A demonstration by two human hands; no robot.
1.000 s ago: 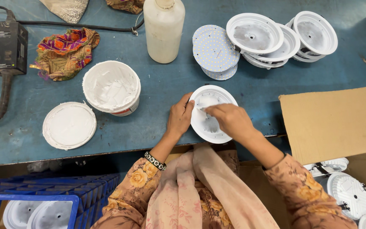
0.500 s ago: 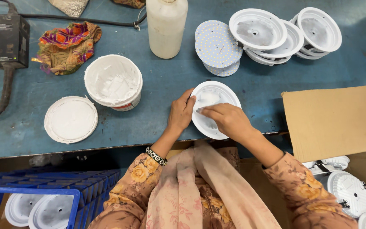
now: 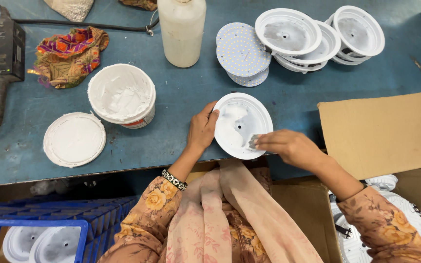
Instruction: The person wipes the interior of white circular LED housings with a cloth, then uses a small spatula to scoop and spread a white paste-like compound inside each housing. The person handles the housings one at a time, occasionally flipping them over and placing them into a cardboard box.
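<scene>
A round white lamp housing [image 3: 239, 119] lies on the blue table [image 3: 181, 112] at its near edge. My left hand [image 3: 202, 129] grips the housing's left rim. My right hand [image 3: 288, 146] pinches a small grey spreader [image 3: 253, 141] against the inside of the housing, near its lower right. White paste is smeared across the housing's floor. An open white tub of paste [image 3: 121, 95] stands to the left, its lid [image 3: 74, 139] lying beside it.
At the back stand a pale plastic bottle [image 3: 181, 30], a stack of LED discs [image 3: 242, 53] and stacked white housings [image 3: 317, 36]. A cardboard sheet [image 3: 381, 134] lies right. A black power unit [image 3: 1, 48] and coloured cloth [image 3: 69, 56] sit left. A blue crate [image 3: 93, 238] holds housings.
My right hand has slid from the middle of the housing down toward its lower right edge, uncovering the smeared inside. My left hand stays on the rim.
</scene>
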